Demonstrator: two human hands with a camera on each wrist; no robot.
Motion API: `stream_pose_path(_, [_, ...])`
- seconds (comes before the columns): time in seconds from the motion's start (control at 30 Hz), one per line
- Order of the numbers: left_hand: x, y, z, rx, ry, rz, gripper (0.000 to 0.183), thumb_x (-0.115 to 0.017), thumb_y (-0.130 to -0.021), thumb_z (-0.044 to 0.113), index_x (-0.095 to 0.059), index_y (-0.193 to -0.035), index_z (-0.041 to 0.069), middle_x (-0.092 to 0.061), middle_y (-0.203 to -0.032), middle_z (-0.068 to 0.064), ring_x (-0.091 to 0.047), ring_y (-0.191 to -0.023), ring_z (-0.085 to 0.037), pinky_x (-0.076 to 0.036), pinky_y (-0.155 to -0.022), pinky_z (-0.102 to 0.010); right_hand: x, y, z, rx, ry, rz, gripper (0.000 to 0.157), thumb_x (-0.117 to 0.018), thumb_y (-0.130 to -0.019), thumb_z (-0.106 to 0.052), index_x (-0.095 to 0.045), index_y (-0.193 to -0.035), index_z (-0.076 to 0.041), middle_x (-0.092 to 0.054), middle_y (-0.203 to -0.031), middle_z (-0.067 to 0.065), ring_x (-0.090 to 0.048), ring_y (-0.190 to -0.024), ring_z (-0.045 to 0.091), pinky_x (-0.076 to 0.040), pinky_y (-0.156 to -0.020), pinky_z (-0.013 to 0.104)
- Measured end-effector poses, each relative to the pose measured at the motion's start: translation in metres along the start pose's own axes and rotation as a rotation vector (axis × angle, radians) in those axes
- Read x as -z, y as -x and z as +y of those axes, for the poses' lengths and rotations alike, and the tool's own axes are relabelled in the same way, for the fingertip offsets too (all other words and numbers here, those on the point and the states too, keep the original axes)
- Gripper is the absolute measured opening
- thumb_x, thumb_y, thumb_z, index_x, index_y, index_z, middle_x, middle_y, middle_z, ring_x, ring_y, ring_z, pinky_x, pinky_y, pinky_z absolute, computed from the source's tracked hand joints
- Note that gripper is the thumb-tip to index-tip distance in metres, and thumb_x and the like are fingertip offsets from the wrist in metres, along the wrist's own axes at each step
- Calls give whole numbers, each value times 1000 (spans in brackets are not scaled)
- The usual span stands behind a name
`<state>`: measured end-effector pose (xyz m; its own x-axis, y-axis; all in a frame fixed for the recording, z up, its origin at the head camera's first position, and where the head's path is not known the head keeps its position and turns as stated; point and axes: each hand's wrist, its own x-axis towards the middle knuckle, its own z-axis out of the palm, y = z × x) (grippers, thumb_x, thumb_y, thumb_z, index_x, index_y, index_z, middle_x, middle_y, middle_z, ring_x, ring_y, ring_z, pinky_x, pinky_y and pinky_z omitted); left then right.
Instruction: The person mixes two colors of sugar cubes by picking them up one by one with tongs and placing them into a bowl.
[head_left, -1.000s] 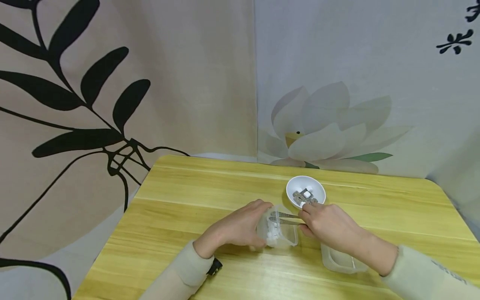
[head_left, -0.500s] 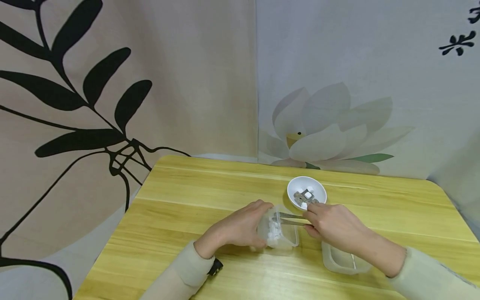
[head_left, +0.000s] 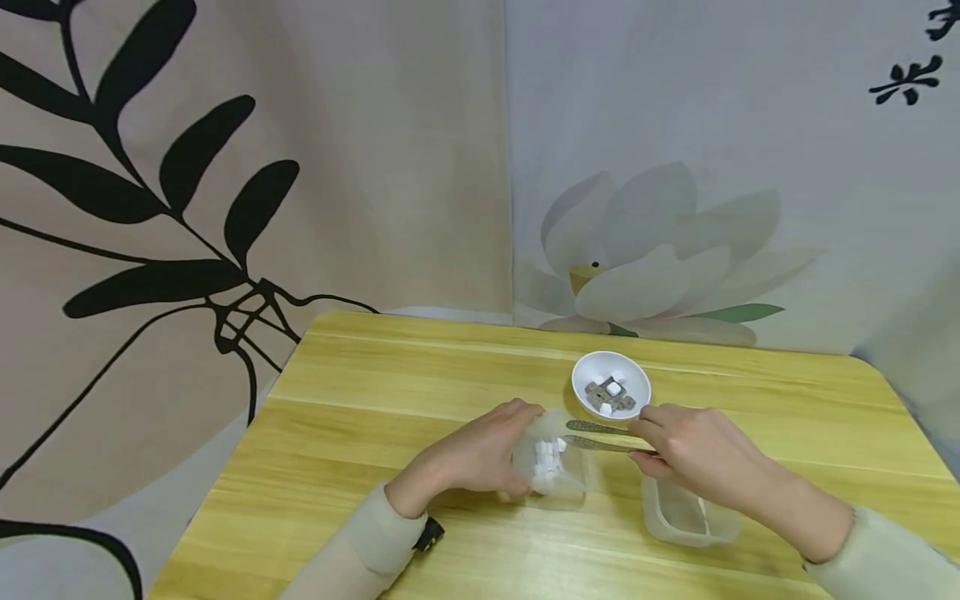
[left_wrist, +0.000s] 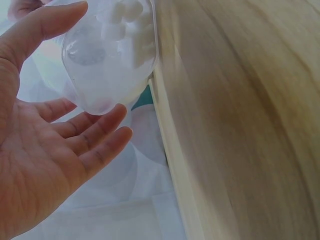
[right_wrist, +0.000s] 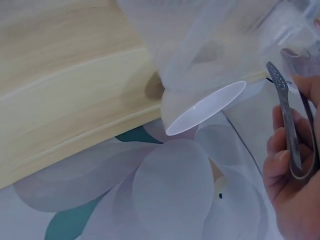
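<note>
My left hand [head_left: 483, 450] grips a clear plastic container [left_wrist: 95, 70], tipped on its side with its mouth toward the right. Several white cubes [head_left: 549, 460] are heaped inside it. In my right hand [head_left: 697, 450] is a pair of metal tongs [right_wrist: 287, 110] with perforated tips. The tongs' two tips stand apart at the container's mouth, with no cube between them. Behind them, a white bowl [head_left: 637, 371] holds a few white cubes and some flat grey-brown pieces [head_left: 622, 402].
A second clear plastic container [head_left: 678, 537] stands upright below my right forearm, with a thin white streak inside. All of this is on a wood-grain table [head_left: 420, 367]. Its far edge meets a printed curtain [head_left: 405, 167].
My right hand has drawn back to the right, bringing the tongs' tips out of the tipped container's mouth. The left hand and its container stay in place.
</note>
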<state>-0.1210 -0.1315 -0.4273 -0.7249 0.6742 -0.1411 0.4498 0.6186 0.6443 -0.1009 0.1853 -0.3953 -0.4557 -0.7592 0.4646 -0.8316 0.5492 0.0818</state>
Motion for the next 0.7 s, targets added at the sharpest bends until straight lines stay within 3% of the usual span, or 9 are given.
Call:
stream_pose_path(0.1, [0,0,0,3,-1,2,103,-89,-70,19,-39,-159,8,-50,-147,-3,-52,-126,-15,-48,-108,-34,-3,-3,-1,37,18,-30,21,-74,-88,-29,-63,-85,-11,-50,-77,-7,-39,-62,3,-35,-44,17])
stream_pose_path(0.17, [0,0,-1,0,1,2,103,-89,-70,18,-38,-159,7,-50,-147,-3,-52,-126,-15,-48,-108,-35,-6,-6,-3,61,39,-49,27,-83,-75,-23,-61,-83,-11,-49,-77,-7,-39,-62,5,-37,-45,18])
stream_pose_path(0.27, [0,0,-1,-5,0,0,103,-88,-71,19,-38,-159,7,-50,-147,-3,-51,-126,-15,-47,-108,-34,-9,-10,-6,93,67,-71,34,-89,-69,-21,-59,-81,-11,-47,-75,-6,-40,-61,6,-38,-45,19])
stream_pose_path(0.57, [1,0,-1,-17,-19,1,101,-87,-72,20,-38,-159,7,-51,-145,-4,-50,-127,-14,-46,-109,-34,-10,-13,-7,121,72,-84,28,-84,-71,-17,-58,-79,-12,-47,-74,-6,-42,-62,7,-40,-46,20])
stream_pose_path(0.6, [1,0,-1,-15,-20,0,101,-87,-72,21,-38,-159,7,-51,-146,-4,-50,-127,-14,-46,-109,-34,-9,-13,-6,112,61,-78,25,-82,-73,-17,-58,-79,-12,-47,-74,-7,-42,-62,6,-39,-46,20])
stream_pose_path(0.7, [1,0,-2,-12,-24,2,100,-87,-72,21,-38,-159,8,-51,-146,-4,-49,-128,-13,-46,-110,-34,-2,-9,-1,72,11,-43,17,-66,-95,-24,-63,-85,-12,-51,-77,-7,-42,-62,4,-39,-46,19])
